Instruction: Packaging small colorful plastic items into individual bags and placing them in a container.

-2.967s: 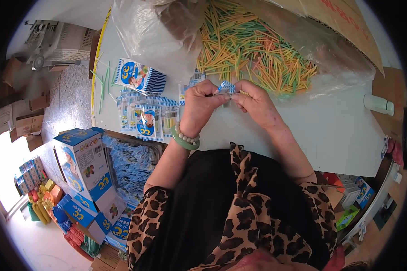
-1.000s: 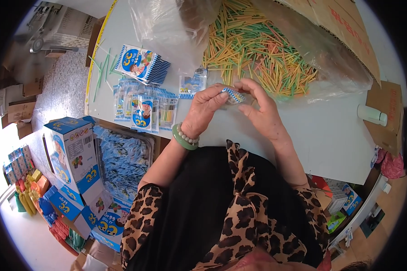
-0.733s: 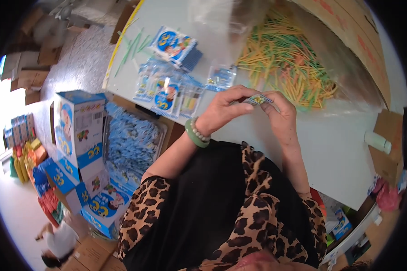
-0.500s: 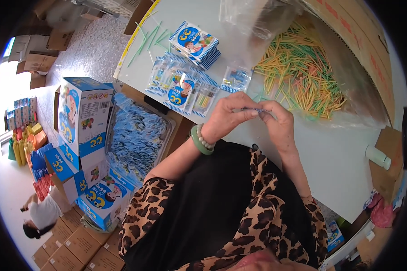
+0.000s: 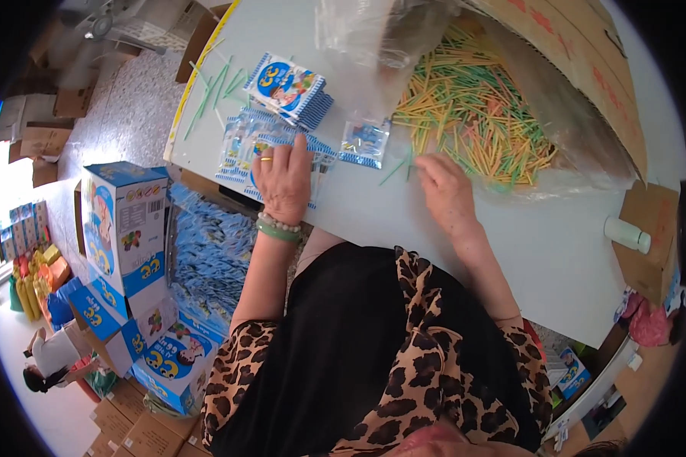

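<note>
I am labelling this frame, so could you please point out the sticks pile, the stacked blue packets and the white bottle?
sticks pile (image 5: 476, 114), head view, pile's middle.
stacked blue packets (image 5: 288, 85), head view, top packet's face.
white bottle (image 5: 625, 233), head view, its body.

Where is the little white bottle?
The little white bottle lies on its side at the table's far right, beside a flat brown cardboard piece, well right of the right hand.

Blue packet stack (image 5: 291, 89) on the table; blue-white boxes (image 5: 122, 228) stand on the floor, left.
</note>
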Demonstrator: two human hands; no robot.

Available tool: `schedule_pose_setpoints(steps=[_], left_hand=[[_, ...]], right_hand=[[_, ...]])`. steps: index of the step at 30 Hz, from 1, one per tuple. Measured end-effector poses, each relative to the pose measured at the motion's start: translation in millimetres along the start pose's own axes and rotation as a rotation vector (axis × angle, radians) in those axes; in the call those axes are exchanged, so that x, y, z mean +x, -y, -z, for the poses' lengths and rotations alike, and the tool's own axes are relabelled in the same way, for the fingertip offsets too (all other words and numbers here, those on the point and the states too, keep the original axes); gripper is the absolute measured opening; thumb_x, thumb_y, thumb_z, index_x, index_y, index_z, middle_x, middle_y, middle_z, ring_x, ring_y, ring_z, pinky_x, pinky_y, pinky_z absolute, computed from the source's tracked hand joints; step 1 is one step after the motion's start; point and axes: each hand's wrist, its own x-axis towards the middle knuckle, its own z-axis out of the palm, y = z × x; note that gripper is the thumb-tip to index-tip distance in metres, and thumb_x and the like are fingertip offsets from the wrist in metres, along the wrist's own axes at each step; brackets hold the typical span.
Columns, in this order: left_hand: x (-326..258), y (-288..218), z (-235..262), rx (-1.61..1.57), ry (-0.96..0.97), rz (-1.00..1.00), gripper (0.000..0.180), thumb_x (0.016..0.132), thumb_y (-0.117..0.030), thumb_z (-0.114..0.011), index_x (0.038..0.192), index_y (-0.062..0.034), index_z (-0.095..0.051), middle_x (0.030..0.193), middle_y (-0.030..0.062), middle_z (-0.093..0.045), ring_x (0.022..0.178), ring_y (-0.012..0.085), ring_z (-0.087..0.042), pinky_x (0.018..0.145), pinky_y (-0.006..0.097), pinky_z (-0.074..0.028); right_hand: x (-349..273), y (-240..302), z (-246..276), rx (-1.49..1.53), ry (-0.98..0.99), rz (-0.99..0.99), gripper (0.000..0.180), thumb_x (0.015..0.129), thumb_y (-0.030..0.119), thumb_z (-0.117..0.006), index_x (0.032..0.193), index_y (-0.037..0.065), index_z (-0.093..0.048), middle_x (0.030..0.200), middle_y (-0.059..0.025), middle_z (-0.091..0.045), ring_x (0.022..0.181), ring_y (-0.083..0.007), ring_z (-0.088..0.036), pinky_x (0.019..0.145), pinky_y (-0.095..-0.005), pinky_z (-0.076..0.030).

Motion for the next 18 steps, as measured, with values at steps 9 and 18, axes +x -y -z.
schedule_pose_setpoints(steps=[9, 18], left_hand=[[21, -61, 7, -0.38, 0.195, -0.212, 0.016, 0.08, -0.005, -0.057, 0.095, -0.003, -0.06, 0.093, 0.0117, -0.057, 0.087, 0.0303, -0.056, 0.075, 0.043, -0.043], [24, -118, -36, -0.417, 0.215, -0.212, 0.017, 0.077, -0.014, -0.054, 0.089, -0.005, -0.061, 0.092, 0.0101, -0.057, 0.095, 0.0266, -0.053, 0.084, 0.04, -0.038]], right_hand=[[76, 2, 29, -0.705, 0.078, 0.451, 0.044, 0.079, 0.002, -0.048, 0.123, 0.002, -0.052, 0.128, -0.014, -0.05, 0.121, -0.0301, -0.044, 0.103, -0.0442, -0.034], [85, -4, 21, -0.799, 0.231, 0.53, 0.032, 0.082, 0.004, -0.045, 0.113, -0.001, -0.052, 0.118, -0.019, -0.052, 0.118, -0.0341, -0.043, 0.105, -0.0469, -0.03]])
